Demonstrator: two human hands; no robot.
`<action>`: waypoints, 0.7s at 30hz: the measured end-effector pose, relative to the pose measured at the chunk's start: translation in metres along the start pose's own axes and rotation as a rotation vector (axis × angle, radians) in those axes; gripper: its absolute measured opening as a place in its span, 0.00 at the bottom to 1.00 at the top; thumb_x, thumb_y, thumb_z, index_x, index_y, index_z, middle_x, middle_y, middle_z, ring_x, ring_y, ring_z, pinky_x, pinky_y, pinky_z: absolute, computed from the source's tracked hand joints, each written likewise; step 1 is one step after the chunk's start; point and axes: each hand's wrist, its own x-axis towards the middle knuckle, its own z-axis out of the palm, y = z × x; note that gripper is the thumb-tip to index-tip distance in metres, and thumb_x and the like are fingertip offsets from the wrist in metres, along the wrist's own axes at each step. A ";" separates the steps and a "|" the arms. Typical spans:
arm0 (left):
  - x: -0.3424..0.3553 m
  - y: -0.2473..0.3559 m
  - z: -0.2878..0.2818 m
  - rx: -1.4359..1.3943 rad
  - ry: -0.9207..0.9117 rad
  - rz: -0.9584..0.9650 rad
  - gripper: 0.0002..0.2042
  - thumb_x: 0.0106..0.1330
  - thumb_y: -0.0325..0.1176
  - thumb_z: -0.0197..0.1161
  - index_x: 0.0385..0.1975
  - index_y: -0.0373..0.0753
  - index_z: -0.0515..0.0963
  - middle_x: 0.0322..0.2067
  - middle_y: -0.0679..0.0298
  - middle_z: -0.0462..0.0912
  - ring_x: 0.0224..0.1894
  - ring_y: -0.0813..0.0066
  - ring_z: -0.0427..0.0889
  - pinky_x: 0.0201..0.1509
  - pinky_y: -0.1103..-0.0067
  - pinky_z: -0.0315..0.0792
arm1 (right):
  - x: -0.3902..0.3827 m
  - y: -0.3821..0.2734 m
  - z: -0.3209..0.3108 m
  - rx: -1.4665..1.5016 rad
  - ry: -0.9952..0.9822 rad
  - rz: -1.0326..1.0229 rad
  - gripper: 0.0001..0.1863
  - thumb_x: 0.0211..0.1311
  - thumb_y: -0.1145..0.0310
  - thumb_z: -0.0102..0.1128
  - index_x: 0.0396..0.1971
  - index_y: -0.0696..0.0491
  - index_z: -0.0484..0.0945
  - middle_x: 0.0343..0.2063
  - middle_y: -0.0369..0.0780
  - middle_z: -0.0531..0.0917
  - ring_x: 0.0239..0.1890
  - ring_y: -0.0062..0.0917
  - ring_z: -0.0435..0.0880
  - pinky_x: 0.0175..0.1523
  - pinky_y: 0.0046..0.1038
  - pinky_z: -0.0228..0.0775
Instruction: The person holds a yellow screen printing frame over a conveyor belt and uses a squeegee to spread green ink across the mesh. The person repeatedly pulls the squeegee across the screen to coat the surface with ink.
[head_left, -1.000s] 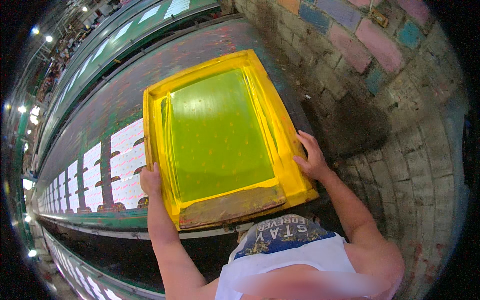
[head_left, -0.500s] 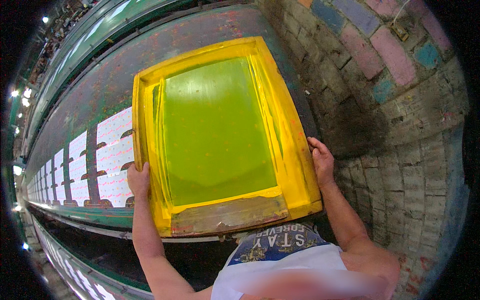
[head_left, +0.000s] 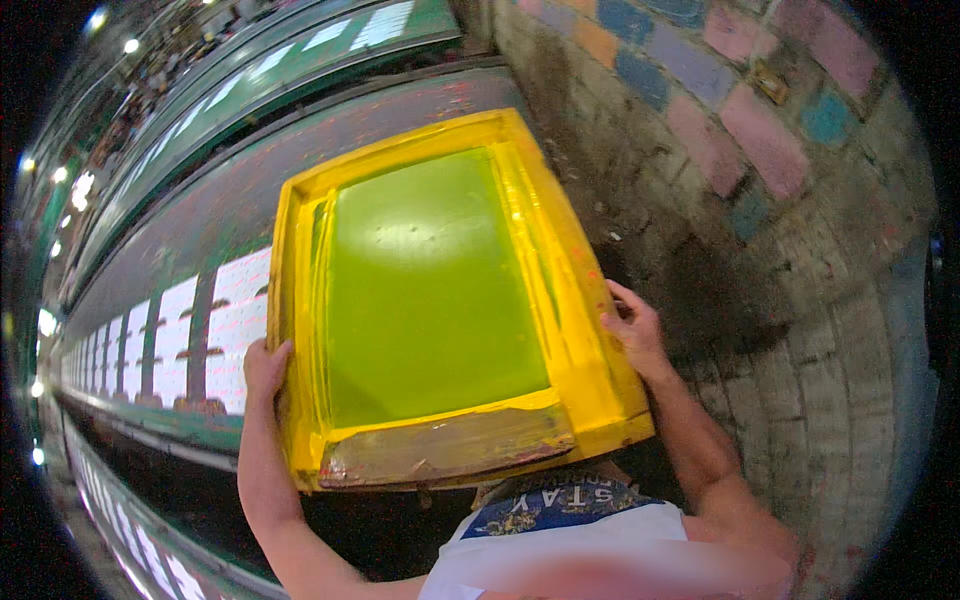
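Between my two hands is a large yellow screen-printing frame [head_left: 600, 385] with a green translucent mesh [head_left: 430, 290]. Brown tape or a flat strip [head_left: 450, 448] runs along its near edge. My left hand [head_left: 266, 368] grips the left side rail, its thumb on the near face and its fingers partly hidden behind the rail. On the right side rail, my right hand [head_left: 636, 325] is closed, with fingertips at the edge. The frame is tilted above the long dark printing table [head_left: 370, 108].
White printed sheets [head_left: 235, 330] lie in rows on the table to the left. Another long green table [head_left: 340, 55] stands beyond it. A block wall with painted patches [head_left: 690, 60] rises at the right, above grey paving [head_left: 800, 360].
The frame has been raised toward me and tilted, and its mesh now shows a brighter glare. Both hands still hold its sides. The view has shifted, showing more of the far table.
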 end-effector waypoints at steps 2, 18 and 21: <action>-0.021 0.018 -0.003 -0.128 0.017 0.037 0.27 0.62 0.52 0.77 0.44 0.29 0.89 0.39 0.42 0.92 0.44 0.40 0.91 0.52 0.58 0.83 | 0.004 0.005 -0.027 0.033 -0.039 0.006 0.38 0.69 0.64 0.79 0.76 0.58 0.74 0.58 0.42 0.88 0.58 0.25 0.86 0.67 0.31 0.77; -0.303 0.169 -0.016 -0.284 0.194 -0.556 0.21 0.65 0.22 0.74 0.58 0.28 0.84 0.49 0.55 0.93 0.47 0.65 0.93 0.55 0.70 0.84 | 0.079 0.067 -0.139 0.092 -0.480 0.006 0.47 0.68 0.47 0.80 0.76 0.61 0.73 0.68 0.42 0.83 0.67 0.32 0.83 0.75 0.37 0.72; -0.354 0.150 -0.029 -0.388 0.263 -0.648 0.21 0.65 0.21 0.74 0.59 0.28 0.84 0.49 0.55 0.93 0.47 0.65 0.93 0.56 0.70 0.84 | 0.083 0.064 -0.112 0.128 -0.618 -0.001 0.48 0.68 0.46 0.79 0.77 0.62 0.71 0.69 0.44 0.83 0.68 0.32 0.83 0.75 0.37 0.71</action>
